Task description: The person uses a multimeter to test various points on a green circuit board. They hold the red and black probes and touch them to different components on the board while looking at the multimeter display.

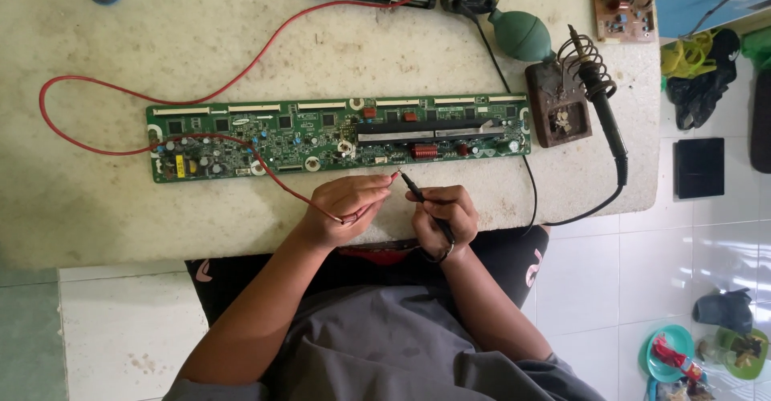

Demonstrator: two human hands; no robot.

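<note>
Left hand (344, 202) pinched the red probe (384, 182), right hand (442, 218) the black probe (418, 189), tips meeting just below the circuit board (337, 137), clear of its components.

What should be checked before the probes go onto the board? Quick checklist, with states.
1. Red probe in left hand: ok, held.
2. Black probe in right hand: ok, held like a pen.
3. Probe tips apart: cannot tell, they nearly meet.
4. Green circuit board flat on table: ok.
5. Red lead clear of board: not ok, it crosses the left end.
6. Soldering iron parked on its stand: ok.
</note>
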